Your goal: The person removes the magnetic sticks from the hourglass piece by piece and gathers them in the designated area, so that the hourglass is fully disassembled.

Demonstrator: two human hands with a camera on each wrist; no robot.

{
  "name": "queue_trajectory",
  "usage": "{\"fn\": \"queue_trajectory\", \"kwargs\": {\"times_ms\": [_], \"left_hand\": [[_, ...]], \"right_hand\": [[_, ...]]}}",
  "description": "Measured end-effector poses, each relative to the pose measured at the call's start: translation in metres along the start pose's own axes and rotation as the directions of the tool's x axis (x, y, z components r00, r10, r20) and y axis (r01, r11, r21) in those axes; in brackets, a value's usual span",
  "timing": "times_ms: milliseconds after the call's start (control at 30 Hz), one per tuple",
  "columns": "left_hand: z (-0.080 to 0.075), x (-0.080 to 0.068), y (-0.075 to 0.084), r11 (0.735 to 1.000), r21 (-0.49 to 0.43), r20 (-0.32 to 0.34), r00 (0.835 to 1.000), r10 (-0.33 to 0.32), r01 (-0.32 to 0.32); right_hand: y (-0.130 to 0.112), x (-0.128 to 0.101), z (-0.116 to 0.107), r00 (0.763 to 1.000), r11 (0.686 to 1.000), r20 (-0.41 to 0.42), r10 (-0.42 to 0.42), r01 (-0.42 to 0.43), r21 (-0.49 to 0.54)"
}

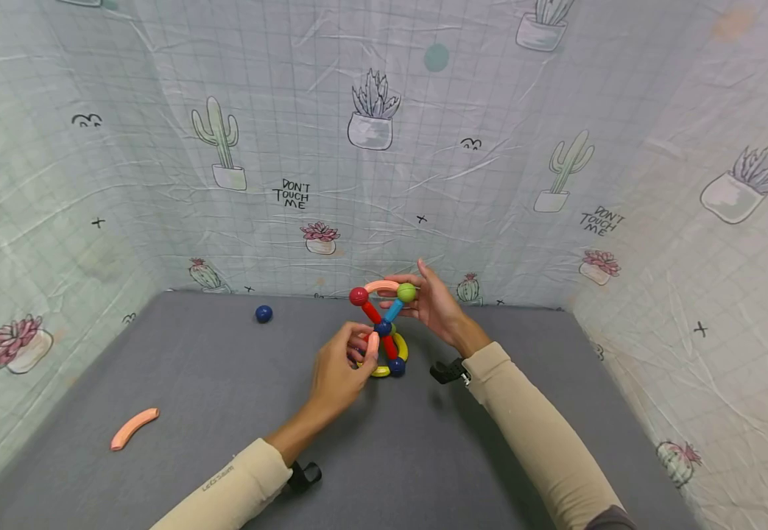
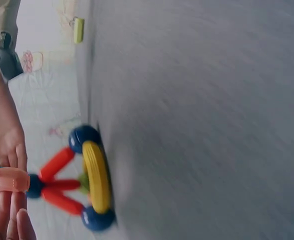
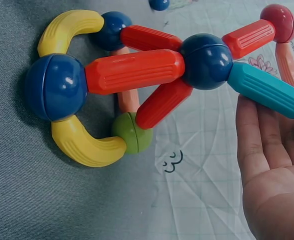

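Rod-and-ball structure [image 1: 384, 331] at frame centre on grey mat [image 1: 224, 412]. Left hand [image 1: 337, 372] pinches peach curved piece [image 1: 373, 344] against it. Right hand [image 1: 433, 302], fingers nearly straight, cradles green ball [image 1: 406, 292] at top. Spare peach curve [image 1: 134, 428] lower left; loose blue ball [image 1: 263, 313] upper left of mat.

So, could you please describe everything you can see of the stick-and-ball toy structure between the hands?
The toy structure looks like ribbed plastic sticks joined by glossy balls. Its base ring of yellow curved pieces, blue balls and a green ball stands on the grey mat. Red sticks rise to a central blue ball; from there a red stick reaches a red ball and a teal stick a green ball, bridged by a peach curve. The right hand steadies the top; the left hand pinches a peach piece against it.
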State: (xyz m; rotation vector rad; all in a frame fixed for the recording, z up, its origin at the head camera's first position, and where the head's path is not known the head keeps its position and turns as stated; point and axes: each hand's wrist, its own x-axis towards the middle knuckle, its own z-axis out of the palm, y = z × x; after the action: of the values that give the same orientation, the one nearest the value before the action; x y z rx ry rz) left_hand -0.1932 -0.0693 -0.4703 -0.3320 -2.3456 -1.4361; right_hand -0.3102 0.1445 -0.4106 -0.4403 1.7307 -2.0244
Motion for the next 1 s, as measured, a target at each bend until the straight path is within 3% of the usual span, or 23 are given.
{"fn": "queue_trajectory", "kwargs": {"times_ms": [267,500,633,833,1000], "left_hand": [[-0.051,-0.019,-0.028,0.993,0.104,0.018,0.999,-0.049,0.047],[-0.111,-0.038,-0.053,0.971,0.232,0.054,0.996,-0.070,0.056],[-0.149,-0.047,-0.065,0.938,0.335,0.070,0.990,-0.123,0.092],[-0.198,-0.061,-0.078,0.868,0.472,0.119,0.965,-0.235,0.153],[-0.224,-0.073,-0.089,0.820,0.562,0.148,0.961,-0.232,0.112]], "right_hand": [[0.002,0.002,-0.001,1.000,1.000,0.002,0.014,-0.014,0.013],[0.002,0.003,-0.001,1.000,0.999,-0.011,0.021,-0.020,0.024],[0.001,0.004,0.000,1.000,1.000,-0.013,0.017,-0.016,0.018],[0.001,0.005,0.002,1.000,1.000,-0.007,0.002,-0.002,-0.013],[0.003,0.007,0.001,1.000,1.000,-0.003,0.001,-0.001,-0.009]]}}
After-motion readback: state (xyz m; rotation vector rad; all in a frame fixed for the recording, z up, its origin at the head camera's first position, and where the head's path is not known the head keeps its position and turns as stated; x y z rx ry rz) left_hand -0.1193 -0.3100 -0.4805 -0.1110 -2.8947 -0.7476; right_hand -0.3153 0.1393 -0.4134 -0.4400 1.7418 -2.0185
